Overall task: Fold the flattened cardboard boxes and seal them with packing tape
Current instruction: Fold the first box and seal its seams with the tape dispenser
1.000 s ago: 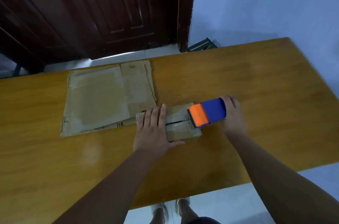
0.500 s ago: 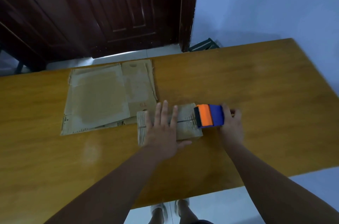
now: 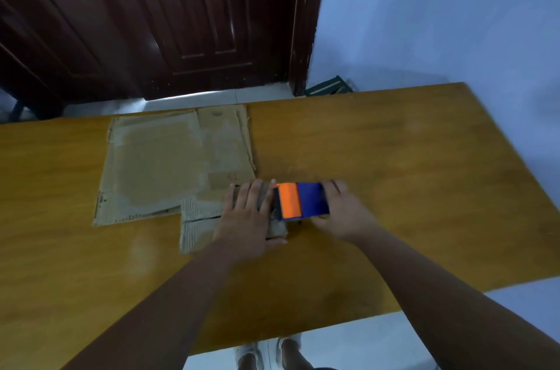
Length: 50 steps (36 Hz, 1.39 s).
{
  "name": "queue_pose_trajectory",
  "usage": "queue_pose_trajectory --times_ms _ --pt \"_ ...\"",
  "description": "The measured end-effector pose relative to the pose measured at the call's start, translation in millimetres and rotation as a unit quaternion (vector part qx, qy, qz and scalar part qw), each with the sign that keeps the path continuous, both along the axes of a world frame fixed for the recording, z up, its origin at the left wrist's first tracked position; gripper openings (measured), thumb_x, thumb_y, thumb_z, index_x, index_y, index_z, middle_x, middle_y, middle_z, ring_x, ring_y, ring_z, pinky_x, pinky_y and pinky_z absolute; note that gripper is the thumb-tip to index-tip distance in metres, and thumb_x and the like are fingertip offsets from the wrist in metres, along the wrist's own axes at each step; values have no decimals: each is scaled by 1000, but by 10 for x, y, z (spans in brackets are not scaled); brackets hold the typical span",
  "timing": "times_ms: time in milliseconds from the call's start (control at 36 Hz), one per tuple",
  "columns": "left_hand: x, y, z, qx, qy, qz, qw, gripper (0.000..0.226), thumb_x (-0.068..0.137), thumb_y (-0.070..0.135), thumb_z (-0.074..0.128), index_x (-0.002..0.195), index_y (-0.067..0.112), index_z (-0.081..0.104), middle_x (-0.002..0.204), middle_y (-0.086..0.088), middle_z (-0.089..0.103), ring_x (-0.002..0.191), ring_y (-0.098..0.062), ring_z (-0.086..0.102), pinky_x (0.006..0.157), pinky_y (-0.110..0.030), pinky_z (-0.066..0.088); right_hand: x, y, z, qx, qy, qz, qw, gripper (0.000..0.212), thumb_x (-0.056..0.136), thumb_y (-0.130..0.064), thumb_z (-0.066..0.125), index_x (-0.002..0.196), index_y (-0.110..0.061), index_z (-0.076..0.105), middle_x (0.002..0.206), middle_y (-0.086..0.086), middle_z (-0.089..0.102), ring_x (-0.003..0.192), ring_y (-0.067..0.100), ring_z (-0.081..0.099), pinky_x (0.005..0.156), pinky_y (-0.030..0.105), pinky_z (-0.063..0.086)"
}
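Note:
A small folded cardboard box (image 3: 198, 225) lies on the wooden table (image 3: 394, 187), its two top flaps meeting in a seam. My left hand (image 3: 247, 221) presses flat on the box's right half, fingers spread. My right hand (image 3: 344, 212) grips an orange and blue tape dispenser (image 3: 301, 201), which sits over the box's right end. Behind and to the left lies a pile of flattened cardboard boxes (image 3: 163, 163).
A dark wooden door (image 3: 181, 21) stands beyond the table's far edge, with a pale blue wall (image 3: 439, 12) to its right. A small dark green rack (image 3: 330, 87) sits on the floor by the wall. My feet (image 3: 266, 354) show below the near table edge.
My left hand has slid rightward along the box top, uncovering its left part. The tape dispenser has tilted level and shifted slightly left over the box's right end.

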<state>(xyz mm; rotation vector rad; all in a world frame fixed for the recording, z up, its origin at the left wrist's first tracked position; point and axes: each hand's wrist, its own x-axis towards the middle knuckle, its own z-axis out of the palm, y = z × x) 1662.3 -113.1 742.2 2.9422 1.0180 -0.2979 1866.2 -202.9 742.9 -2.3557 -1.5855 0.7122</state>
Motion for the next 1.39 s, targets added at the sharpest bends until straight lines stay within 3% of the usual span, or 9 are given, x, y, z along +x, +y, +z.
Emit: queue_pose_trajectory --times_ms 111,250,389,472,556,694,861,1056,1389 --pt "-230 59 14 -4 0 -5 1000 112 75 86 21 133 14 -42 158 -12 -17 146 -31 -12 114 -53 -10 -193 96 58 -12 -21 59 998 87 82 -45 66 146 -43 7 136 7 28 104 28 57 80 36 51" --pt "-459 124 -12 4 -5 -21 1000 111 74 87 17 137 12 -36 145 -9 -39 141 -29 -27 111 -50 -18 -422 227 125 89 -223 160 957 81 69 -50 73 139 -28 39 138 4 42 124 30 39 95 44 37" --pt "-516 148 -50 3 -16 -19 1000 112 72 88 16 139 12 -33 149 -9 -33 142 -28 -24 112 -48 -16 -514 317 28 59 -141 204 967 69 83 -35 64 140 -19 28 128 7 51 118 27 49 106 43 26" --pt "-515 157 -42 -4 -20 -20 1000 114 72 88 23 141 13 -29 154 -9 -24 146 -28 -14 113 -47 -13 -448 301 -3 53 -13 152 987 56 85 -23 64 130 -19 31 118 8 50 108 27 50 87 36 40" --pt "-518 165 -26 -5 -19 -22 1000 115 73 87 28 146 12 -20 160 -11 -3 147 -28 -2 114 -47 -10 -352 272 14 54 98 94 989 52 79 -28 71 114 -25 33 98 -2 46 87 19 52 68 31 36" --pt "-526 160 -20 -1 -21 -22 1000 115 73 87 28 144 13 -24 158 -10 7 146 -28 4 116 -47 -7 -199 244 57 46 86 82 992 48 81 -24 68 111 -28 32 94 1 51 81 23 56 57 32 38" --pt "-529 165 -20 -4 -24 -24 999 115 73 87 29 149 12 -14 157 -12 13 146 -29 9 117 -49 -1 -112 179 114 81 60 97 990 53 80 -25 68 114 -36 28 86 -19 39 76 6 41 52 7 29" --pt "-529 160 -23 7 -29 -30 999 115 73 86 32 149 12 -11 157 -12 17 145 -29 13 117 -49 1 -109 161 78 26 -89 141 986 61 83 -30 67 128 -20 27 125 5 46 114 25 47 79 32 43" --pt "-525 149 -20 4 -38 -29 999 115 74 85 35 150 13 -13 156 -10 14 145 -29 11 117 -48 -1 52 34 104 -20 -223 144 964 64 84 -24 62 131 -30 19 118 5 48 110 24 49 88 33 37"
